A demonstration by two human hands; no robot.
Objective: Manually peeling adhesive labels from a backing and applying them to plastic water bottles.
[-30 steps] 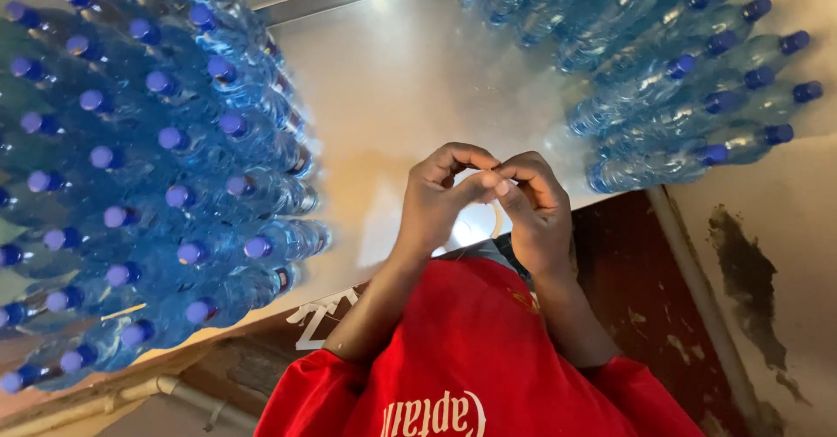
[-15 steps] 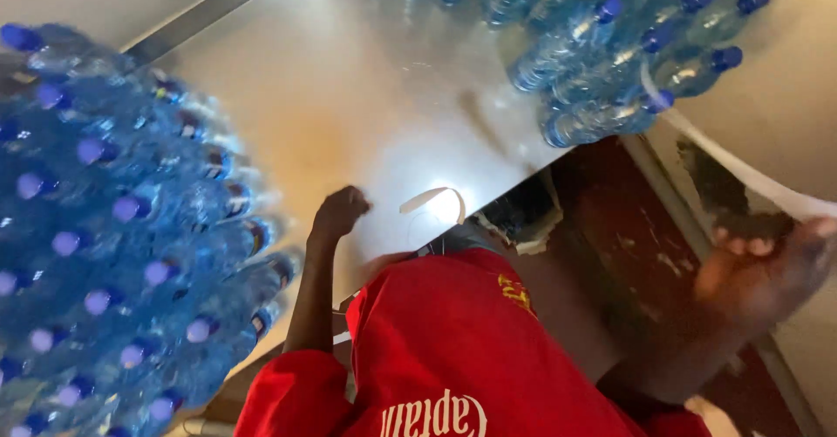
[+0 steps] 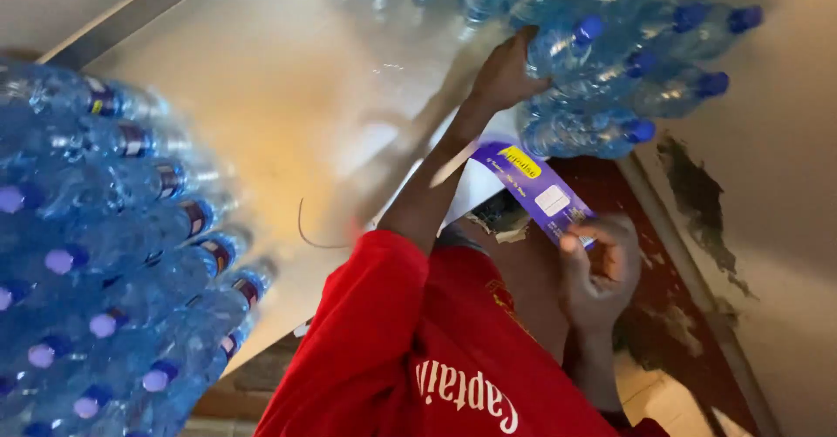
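1. The left hand sits in the upper centre of the frame, its arm stretched up from the red sleeve. Its fingers are curled against a bottle at the near edge of the right cluster; how firm the hold is cannot be told.
2. The right hand is at centre right, bent in over the dark floor, fingers closed and pinching the lower end of a label.
3. The label is a long purple strip with a yellow patch near its upper end and a white patch further down. It runs diagonally from just below the right cluster down to the right hand.
4. The right bottles lie in the upper right: clear blue plastic with dark blue caps, packed tight.
5. The left bottles fill the left side, with paler purple-blue caps and dark label bands on several necks.
6. Both clusters stand on a pale, shiny metal table; a thin curved strand lies on it near the centre.
7. At the right, a dark worn floor meets a pale wall with a dark stain.
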